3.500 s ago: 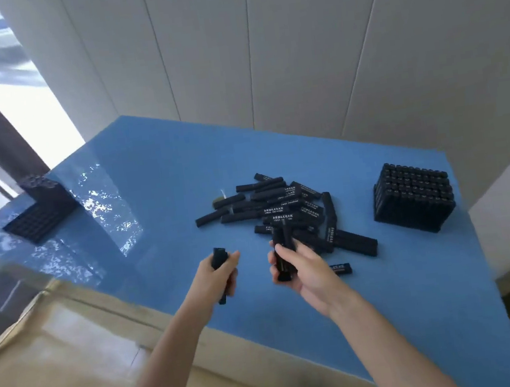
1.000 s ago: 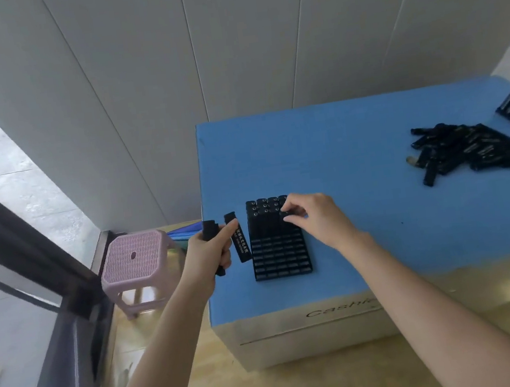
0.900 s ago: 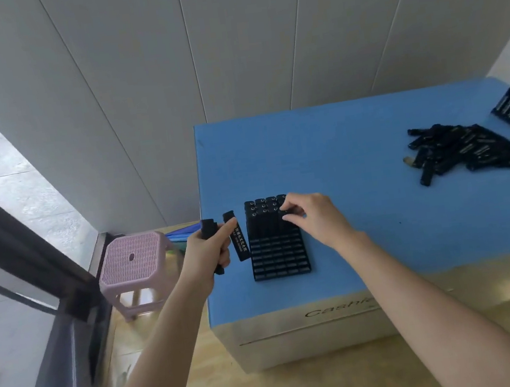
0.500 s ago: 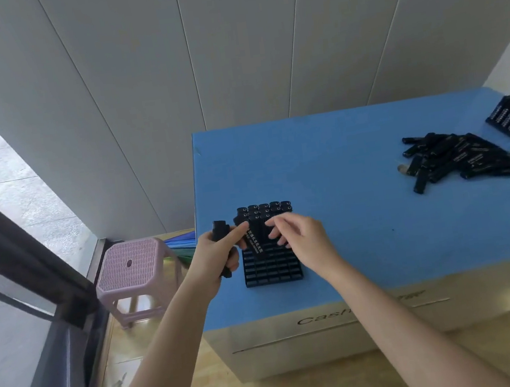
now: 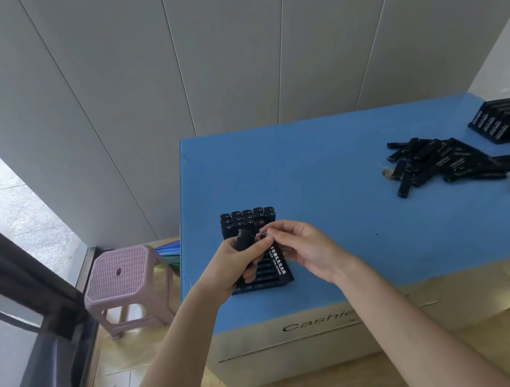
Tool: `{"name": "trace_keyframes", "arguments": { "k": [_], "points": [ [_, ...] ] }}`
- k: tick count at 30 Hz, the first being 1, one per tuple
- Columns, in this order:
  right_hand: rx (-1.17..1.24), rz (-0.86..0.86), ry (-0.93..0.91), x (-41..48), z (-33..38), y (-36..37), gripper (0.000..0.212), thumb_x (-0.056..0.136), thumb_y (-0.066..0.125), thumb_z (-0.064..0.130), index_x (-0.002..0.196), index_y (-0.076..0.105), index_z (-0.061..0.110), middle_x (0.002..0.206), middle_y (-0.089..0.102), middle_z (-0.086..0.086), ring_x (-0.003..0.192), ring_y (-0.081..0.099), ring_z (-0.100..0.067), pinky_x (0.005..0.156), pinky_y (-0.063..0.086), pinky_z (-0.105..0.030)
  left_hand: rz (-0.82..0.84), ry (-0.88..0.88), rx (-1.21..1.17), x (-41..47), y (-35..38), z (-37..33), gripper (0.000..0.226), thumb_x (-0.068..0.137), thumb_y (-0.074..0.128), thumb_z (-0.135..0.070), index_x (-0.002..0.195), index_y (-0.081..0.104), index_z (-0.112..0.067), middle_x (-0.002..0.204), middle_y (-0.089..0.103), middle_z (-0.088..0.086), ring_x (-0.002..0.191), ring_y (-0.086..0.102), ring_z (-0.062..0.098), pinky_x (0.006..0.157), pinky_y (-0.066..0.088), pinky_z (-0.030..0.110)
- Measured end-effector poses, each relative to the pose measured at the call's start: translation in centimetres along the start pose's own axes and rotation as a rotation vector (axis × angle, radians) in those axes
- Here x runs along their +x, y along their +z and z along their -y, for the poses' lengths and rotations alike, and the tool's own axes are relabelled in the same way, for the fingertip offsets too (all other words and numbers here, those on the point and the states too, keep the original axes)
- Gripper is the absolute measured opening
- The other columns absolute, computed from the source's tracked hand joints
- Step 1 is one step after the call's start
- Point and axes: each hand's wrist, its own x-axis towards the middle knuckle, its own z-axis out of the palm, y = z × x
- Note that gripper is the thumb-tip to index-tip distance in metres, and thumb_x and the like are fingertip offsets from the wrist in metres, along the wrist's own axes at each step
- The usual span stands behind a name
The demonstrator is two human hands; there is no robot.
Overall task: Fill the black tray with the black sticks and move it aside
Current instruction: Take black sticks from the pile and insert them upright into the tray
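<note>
A pink stool stands left of the blue table. A loose pile of sticks and a full tray lie far right. The black tray sits near the table's left corner, its middle hidden. Over it, my left grip wraps a stick whose end juts upward. My right grip pinches a lettered stick, which runs far-to-near.

Both bare forearms come in from the lower edge and converge, wrists nearly level. The left grip is curled round a stick, thumb stretched out toward the right grip. The right grip, palm turned leftward, pinches the upper end of a printed stick between thumb and forefinger, its other fingers loosely curled beneath. The two grips almost touch.
</note>
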Motion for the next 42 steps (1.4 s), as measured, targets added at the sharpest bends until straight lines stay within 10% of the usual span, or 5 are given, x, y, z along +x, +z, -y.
{"name": "trace_keyframes", "arguments": {
  "k": [9, 20, 42],
  "points": [
    [0.221, 0.022, 0.043, -0.4, -0.6, -0.8, 0.023, 0.092, 0.051, 0.004, 0.109, 0.064, 0.01, 0.082, 0.061, 0.002, 0.062, 0.056, -0.002, 0.065, 0.052, -0.012, -0.058, -0.038, -0.11, 0.3, 0.8, 0.5, 0.035, 0.089, 0.062, -0.023, 0.06, 0.046, -0.012, 0.047, 0.039, -0.004, 0.041, 0.03, 0.011, 0.042, 0.027, 0.021],
    [-0.653, -0.491, -0.306, 1.5, 0.8, -3.1, 0.018, 0.075, 0.076, 0.015, 0.07, 0.063, 0.026, 0.075, 0.064, 0.009, 0.058, 0.062, -0.006, 0.061, 0.043, -0.006, -0.302, -0.181, -0.237, -0.5, -3.7, 0.4, 0.014, 0.09, 0.053, -0.006, 0.079, 0.046, -0.008, 0.059, 0.043, 0.003, 0.039, 0.037, 0.01, 0.039, 0.033, 0.02],
    [-1.337, -0.447, -0.491, 4.3, -0.9, -1.9, 0.015, 0.085, 0.065, 0.031, 0.091, 0.073, 0.02, 0.089, 0.063, 0.007, 0.08, 0.06, -0.015, 0.061, 0.037, -0.024, -0.229, -0.209, -0.39, -1.4, -5.1, 0.8, 0.011, 0.098, 0.045, -0.013, 0.105, 0.045, -0.006, 0.095, 0.069, 0.016, 0.066, 0.063, 0.022, 0.059, 0.054, 0.032]
  ]
}}
